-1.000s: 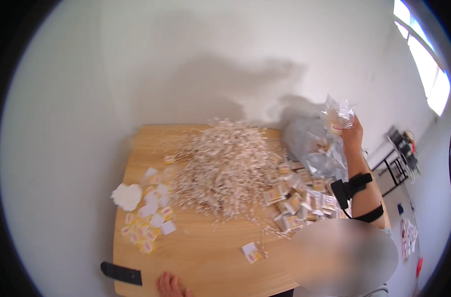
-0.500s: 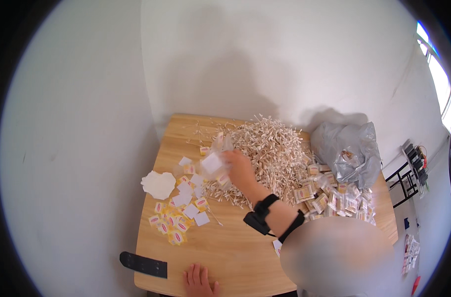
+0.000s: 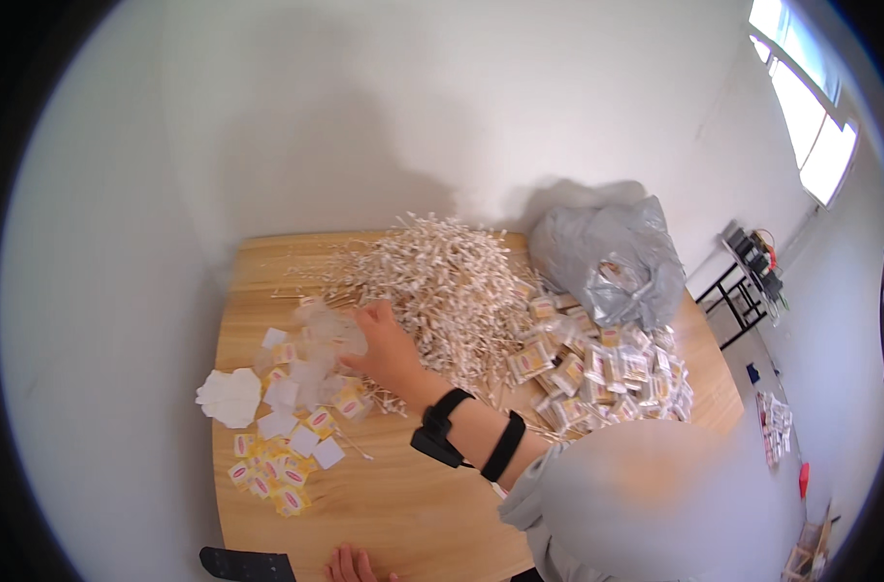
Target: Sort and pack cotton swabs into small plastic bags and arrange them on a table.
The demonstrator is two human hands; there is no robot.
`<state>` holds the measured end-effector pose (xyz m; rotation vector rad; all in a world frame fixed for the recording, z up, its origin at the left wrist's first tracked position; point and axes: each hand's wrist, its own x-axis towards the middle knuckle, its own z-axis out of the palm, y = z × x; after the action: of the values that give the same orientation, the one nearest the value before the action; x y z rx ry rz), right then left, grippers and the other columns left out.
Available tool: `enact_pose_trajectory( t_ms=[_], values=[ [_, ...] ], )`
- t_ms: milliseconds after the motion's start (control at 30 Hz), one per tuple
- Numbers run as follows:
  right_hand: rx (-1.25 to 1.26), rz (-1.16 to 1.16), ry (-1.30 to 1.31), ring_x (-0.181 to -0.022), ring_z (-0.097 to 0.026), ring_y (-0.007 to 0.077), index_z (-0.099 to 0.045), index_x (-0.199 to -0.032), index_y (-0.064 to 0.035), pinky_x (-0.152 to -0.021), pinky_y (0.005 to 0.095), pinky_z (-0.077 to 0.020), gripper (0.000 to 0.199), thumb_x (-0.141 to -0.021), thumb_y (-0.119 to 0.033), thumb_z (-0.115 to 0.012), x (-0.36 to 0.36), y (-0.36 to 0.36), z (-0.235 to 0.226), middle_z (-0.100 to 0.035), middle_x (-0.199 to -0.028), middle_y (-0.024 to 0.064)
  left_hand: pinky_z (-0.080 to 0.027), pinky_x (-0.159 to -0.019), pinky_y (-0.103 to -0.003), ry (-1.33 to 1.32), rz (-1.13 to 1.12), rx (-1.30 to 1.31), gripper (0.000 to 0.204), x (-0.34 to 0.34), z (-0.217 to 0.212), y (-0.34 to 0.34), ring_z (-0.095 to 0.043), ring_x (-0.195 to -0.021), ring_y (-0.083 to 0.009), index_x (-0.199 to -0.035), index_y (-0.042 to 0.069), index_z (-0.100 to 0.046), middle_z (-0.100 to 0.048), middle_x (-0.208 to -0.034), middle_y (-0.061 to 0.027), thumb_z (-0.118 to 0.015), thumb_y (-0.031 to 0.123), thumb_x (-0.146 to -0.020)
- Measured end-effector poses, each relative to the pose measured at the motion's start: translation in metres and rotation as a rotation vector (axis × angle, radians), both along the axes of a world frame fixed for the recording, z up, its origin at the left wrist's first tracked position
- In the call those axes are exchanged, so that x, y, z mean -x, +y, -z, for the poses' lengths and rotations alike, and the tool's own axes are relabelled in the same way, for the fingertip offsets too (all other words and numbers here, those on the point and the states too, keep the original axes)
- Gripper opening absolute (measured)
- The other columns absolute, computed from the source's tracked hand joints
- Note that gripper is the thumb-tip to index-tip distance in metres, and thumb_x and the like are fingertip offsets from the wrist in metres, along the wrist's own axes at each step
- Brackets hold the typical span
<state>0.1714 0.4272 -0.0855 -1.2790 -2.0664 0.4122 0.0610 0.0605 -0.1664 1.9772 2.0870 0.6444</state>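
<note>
- In the head view, the right hand (image 3: 392, 349) has thumb and fingertips well parted at a loose cluster of clear, thin plastic bags (image 3: 321, 339); blur hides whether any film is pinched
- The clear bags lie just left of a tall heap of white-tipped cotton swabs (image 3: 452, 281), over flat square white-and-yellow cards (image 3: 291, 500)
- I judge the bags almost weightless, soft and slippery, likely to cling together; one edge between thumb and fingertip is the place to take hold, since a full-hand grasp would crumple them
- The left hand (image 3: 353, 565) shows only partly at the lower border, fingers resting on the pale wood-grained table (image 3: 413, 514); I cannot tell how its thumb sits
- On the table's right side, small filled plastic packets (image 3: 531, 359) pile up near a bulging grey plastic bag (image 3: 617, 247); a ragged-edged white sheet or stack (image 3: 230, 398) sits at the left edge, a rounded black strip (image 3: 248, 564) nearer
- Behind rises a plain pale wall (image 3: 461, 116) with soft shadows; a bright window (image 3: 801, 107) is high on the right
</note>
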Motion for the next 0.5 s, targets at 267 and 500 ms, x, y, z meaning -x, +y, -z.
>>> enact_pose_trajectory(
  t_ms=[267,500],
  values=[
    [-0.354,0.574,-0.032,-0.101,-0.053,0.0346,-0.061,-0.114,-0.0098,-0.088,0.0447,-0.0436,0.048,-0.068,-0.007,-0.075,-0.202,-0.029,-0.002,-0.052,-0.108,0.0151,-0.027,-0.11,-0.057,0.12,0.018,-0.076,0.061,-0.001,-0.003,0.002,-0.036,-0.131,-0.0457,-0.134,-0.002,-0.044,-0.04,-0.142,-0.0256,-0.054,0.038,-0.09],
    [-0.266,0.883,-0.461,-0.102,-0.053,0.0338,-0.065,-0.104,-0.007,-0.088,0.0456,-0.0437,0.035,-0.07,-0.011,-0.074,-0.325,-0.005,0.025,-0.054,-0.102,0.0154,-0.027,-0.11,-0.056,0.123,0.072,-0.098,0.06,-0.012,-0.002,0.005,-0.036,-0.131,-0.0467,-0.135,-0.002,-0.044,-0.041,-0.141,-0.0265,-0.051,0.04,-0.092]
  ],
)
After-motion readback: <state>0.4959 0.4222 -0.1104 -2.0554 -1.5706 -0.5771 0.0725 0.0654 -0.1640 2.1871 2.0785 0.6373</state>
